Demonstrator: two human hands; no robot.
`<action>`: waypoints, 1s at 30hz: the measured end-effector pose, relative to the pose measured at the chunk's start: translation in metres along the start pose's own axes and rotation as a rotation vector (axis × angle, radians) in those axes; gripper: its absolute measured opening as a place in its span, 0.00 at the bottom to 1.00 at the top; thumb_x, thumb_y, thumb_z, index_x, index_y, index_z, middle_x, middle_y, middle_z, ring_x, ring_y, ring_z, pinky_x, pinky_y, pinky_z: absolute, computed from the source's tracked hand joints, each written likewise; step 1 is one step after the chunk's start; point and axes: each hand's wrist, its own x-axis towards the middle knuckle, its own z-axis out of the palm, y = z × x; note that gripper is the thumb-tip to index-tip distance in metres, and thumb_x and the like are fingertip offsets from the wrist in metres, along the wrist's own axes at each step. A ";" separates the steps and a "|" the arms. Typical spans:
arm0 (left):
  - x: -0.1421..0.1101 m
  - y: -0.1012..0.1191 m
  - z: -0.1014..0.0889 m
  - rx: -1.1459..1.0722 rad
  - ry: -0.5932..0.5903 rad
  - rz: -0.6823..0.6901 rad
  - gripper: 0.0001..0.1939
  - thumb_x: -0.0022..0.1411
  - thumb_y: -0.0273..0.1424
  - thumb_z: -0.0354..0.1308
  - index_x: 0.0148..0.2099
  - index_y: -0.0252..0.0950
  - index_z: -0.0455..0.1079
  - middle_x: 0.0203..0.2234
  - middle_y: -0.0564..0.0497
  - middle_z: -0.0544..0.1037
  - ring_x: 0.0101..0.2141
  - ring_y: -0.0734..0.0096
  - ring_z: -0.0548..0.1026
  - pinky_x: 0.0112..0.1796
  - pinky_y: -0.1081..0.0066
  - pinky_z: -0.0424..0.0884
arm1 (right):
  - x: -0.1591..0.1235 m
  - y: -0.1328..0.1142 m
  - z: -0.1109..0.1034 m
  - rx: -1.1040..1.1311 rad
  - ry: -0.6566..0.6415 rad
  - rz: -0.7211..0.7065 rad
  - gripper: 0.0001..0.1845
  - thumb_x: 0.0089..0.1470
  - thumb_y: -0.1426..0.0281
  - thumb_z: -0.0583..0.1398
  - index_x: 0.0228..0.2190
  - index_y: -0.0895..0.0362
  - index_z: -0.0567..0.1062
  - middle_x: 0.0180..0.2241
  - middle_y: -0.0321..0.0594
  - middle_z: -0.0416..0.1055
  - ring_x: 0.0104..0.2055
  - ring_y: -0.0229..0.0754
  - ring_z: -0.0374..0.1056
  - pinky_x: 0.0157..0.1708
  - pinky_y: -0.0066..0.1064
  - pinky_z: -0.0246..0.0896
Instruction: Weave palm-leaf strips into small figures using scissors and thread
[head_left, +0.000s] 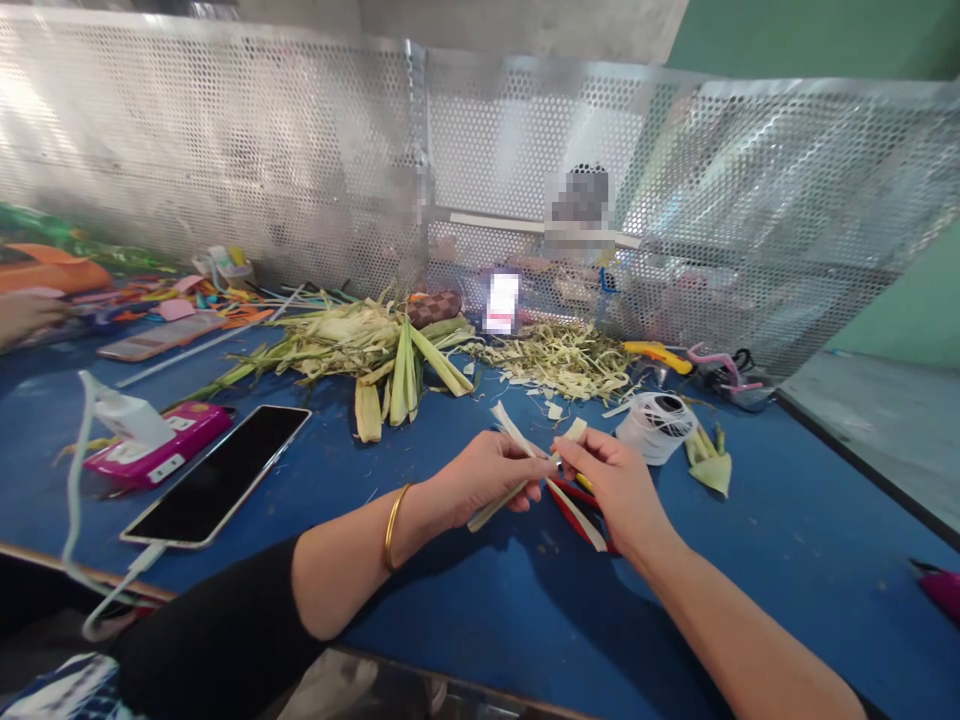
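Over the blue table, my left hand (pixel 491 475) pinches pale corn husk strips (pixel 514 432) between thumb and fingers. The strips cross each other, one running from upper left to lower right. Close beside it, my right hand (pixel 615 485) has its fingers closed on the end of a strip (pixel 576 430). The two hands' fingertips almost meet. Below them lies a tool with red handles (pixel 570 515), partly hidden by the right hand and a strip. To the right of my right hand stands a spool of white thread (pixel 651 432).
Behind my hands lie a pile of husks (pixel 337 335) and a heap of shreds (pixel 566 360). A charging phone (pixel 217 475) and a magenta power strip (pixel 161 445) are at left. A yellow-handled tool (pixel 658 356) lies near the perforated metal screen (pixel 510 140). Another person's hand (pixel 30 315) shows far left.
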 end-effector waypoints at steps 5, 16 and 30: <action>0.001 0.000 0.000 -0.009 0.015 0.006 0.13 0.48 0.35 0.68 0.25 0.30 0.73 0.15 0.54 0.72 0.18 0.79 0.69 0.24 0.77 0.67 | 0.004 0.004 -0.001 -0.006 0.023 0.009 0.20 0.43 0.53 0.64 0.18 0.56 0.69 0.17 0.31 0.64 0.22 0.35 0.58 0.26 0.29 0.54; 0.008 -0.001 -0.009 -0.190 0.156 0.021 0.07 0.57 0.28 0.61 0.36 0.29 0.74 0.19 0.50 0.75 0.16 0.79 0.69 0.21 0.78 0.66 | 0.005 -0.008 -0.009 -0.214 -0.272 -0.050 0.18 0.47 0.53 0.62 0.24 0.56 0.73 0.19 0.33 0.69 0.23 0.38 0.65 0.29 0.31 0.61; 0.006 0.001 -0.011 -0.462 -0.133 -0.088 0.04 0.61 0.29 0.57 0.36 0.32 0.69 0.21 0.52 0.74 0.18 0.79 0.70 0.21 0.79 0.68 | 0.008 0.003 -0.006 -0.038 -0.364 -0.051 0.11 0.48 0.61 0.62 0.26 0.57 0.75 0.24 0.35 0.70 0.27 0.37 0.63 0.30 0.30 0.58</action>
